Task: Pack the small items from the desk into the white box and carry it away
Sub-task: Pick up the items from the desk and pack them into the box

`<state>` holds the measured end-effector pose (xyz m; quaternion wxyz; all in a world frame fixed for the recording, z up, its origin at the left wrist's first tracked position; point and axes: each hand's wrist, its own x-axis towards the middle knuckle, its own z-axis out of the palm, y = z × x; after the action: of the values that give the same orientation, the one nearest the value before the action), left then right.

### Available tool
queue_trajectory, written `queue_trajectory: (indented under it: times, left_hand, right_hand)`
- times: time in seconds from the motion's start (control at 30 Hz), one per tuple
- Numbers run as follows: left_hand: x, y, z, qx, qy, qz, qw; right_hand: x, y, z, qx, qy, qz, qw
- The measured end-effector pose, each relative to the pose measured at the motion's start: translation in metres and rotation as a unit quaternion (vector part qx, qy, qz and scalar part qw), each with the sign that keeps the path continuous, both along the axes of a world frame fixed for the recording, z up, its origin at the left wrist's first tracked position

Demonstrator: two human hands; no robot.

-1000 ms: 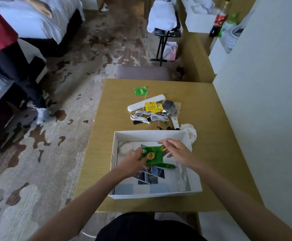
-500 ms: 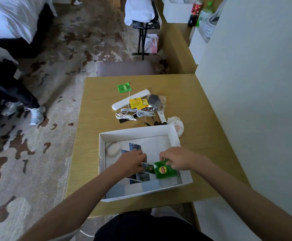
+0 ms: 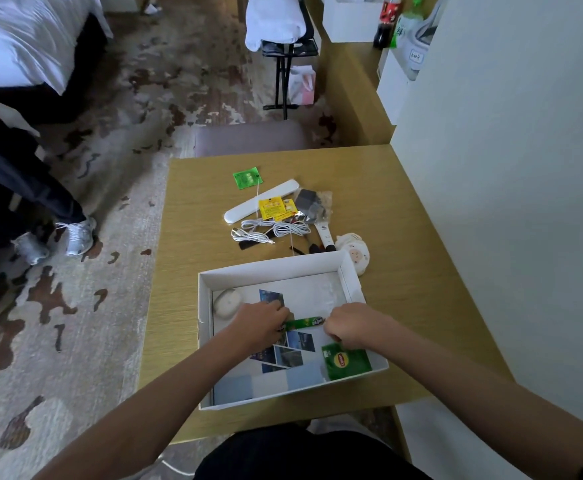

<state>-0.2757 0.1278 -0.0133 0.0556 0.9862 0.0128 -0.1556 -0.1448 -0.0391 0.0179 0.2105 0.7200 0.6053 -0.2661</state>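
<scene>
The white box [image 3: 272, 269] sits open on the near part of the wooden desk [image 3: 404, 271]. Both my hands are inside it. My left hand [image 3: 260, 325] pinches the left end of a narrow green stick packet [image 3: 305, 322], whose right end reaches the knuckles of my right hand [image 3: 350, 329]. My right hand is curled, fingertips on the top edge of a green tea sachet [image 3: 345, 361] that lies in the box's near right corner. A white oval case [image 3: 227, 301] rests in the box's far left corner.
Behind the box lie a small green sachet [image 3: 246, 177], a long white case [image 3: 261, 205], yellow sachets [image 3: 276, 208], coiled white cables [image 3: 272, 232], a grey packet [image 3: 312, 202] and a round white toy [image 3: 354, 252]. A wall runs along the right; a person's legs [image 3: 23, 188] stand at left.
My right hand has carried the green tea sachet from above the box's middle down into its near right corner. The left hand stays in the box with the stick packet.
</scene>
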Motion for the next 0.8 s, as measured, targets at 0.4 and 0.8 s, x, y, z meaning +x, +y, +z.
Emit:
queue_trajectory:
  times: [0.4, 0.8]
  left_hand:
    - [0.016, 0.005, 0.019, -0.007, -0.029, 0.075, 0.997]
    - [0.042, 0.043, 0.058, -0.071, -0.165, 0.272, 0.945]
  right_hand:
    - [0.022, 0.009, 0.004, 0.070, 0.154, -0.064, 0.984]
    - [0.097, 0.067, 0.034, 0.373, 0.210, -0.238, 0.872]
